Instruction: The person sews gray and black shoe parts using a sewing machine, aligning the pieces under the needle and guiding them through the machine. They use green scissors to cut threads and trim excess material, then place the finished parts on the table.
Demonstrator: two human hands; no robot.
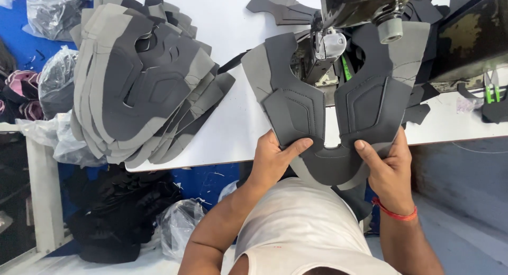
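Partly hidden sewing machine point(338, 47) overhangs the hand-held shoe upper point(328, 100)

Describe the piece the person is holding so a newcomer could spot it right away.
On the white table, look under the sewing machine head. The U-shaped grey and black shoe upper lies there, gripped at its curved base by the left hand and right hand. Unlike the stacked uppers at left, it lies single and spread out.

stack of grey shoe-upper pieces point(143, 79) laid on white table point(238, 127), clear plastic bags point(55, 82) piled at left, green-handled snips point(492, 87) placed at right
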